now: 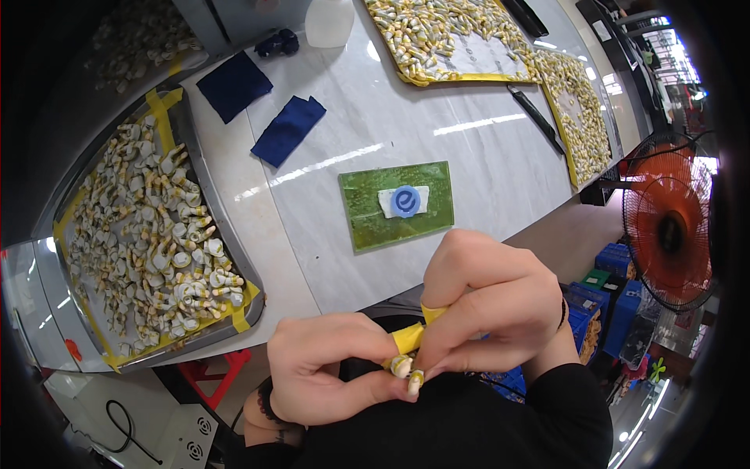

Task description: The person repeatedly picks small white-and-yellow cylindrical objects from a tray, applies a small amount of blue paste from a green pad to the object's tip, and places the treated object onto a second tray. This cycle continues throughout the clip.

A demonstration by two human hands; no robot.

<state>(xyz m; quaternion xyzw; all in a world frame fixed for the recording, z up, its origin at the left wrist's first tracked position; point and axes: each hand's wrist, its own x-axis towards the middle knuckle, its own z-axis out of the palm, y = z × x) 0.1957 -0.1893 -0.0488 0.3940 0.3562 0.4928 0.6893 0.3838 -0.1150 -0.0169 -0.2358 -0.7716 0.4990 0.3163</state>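
My left hand [324, 363] and my right hand [492, 301] meet close to my body, below the table's near edge. Thumb and forefinger of the left one pinch a small white piece with yellow bands [401, 366]. Beside it, the right fingertips close on a similar small piece [416, 381]. The two pieces lie side by side, nearly touching; fingers cover most of each. A yellow wrapping [408, 338] shows around the left fingertip, and more yellow shows at the right fingers.
On the table [312, 227] lies a green mat [367, 227] bearing a blue round stamp-like disc [405, 202]. A tray [258, 301] of white-yellow pieces stands left; more fill trays at the far right. Navy cloths [289, 130], a white bottle [329, 23] and an orange fan [670, 230] stand around.
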